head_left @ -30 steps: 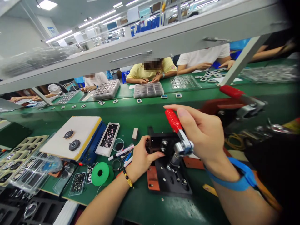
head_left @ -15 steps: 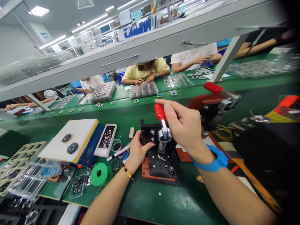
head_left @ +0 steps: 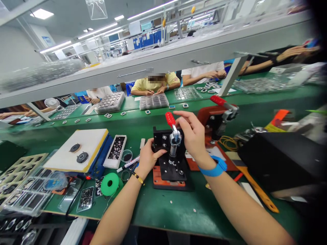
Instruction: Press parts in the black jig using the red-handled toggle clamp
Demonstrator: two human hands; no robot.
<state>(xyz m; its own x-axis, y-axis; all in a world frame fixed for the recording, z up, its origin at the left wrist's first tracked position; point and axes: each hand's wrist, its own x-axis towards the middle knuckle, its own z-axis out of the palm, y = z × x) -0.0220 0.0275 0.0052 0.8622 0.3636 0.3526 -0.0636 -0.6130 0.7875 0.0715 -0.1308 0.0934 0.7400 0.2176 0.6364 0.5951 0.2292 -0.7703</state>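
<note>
A black toggle-clamp press (head_left: pixel 166 170) on an orange base stands on the green bench. Its red handle (head_left: pixel 170 119) points up, and the metal plunger comes down to the black plate. My left hand (head_left: pixel 149 158) grips the left side of the press's upright, thumb across the front. Just right of the red handle is my right hand (head_left: pixel 192 132), fingers curled and partly apart, holding nothing that I can see. A blue band (head_left: pixel 213 166) circles my right wrist.
Behind on the right stands a second red-handled clamp (head_left: pixel 218 114). A brush (head_left: pixel 255 187) and black box (head_left: pixel 278 163) lie right. Leftward are a green spool (head_left: pixel 109 184), a parts tray (head_left: pixel 115 151) and a white-topped block (head_left: pixel 74 149). People work across the bench.
My right hand has loosened from the red handle and opened somewhat beside it. The left hand keeps its hold on the press. The camera view has shifted slightly.
</note>
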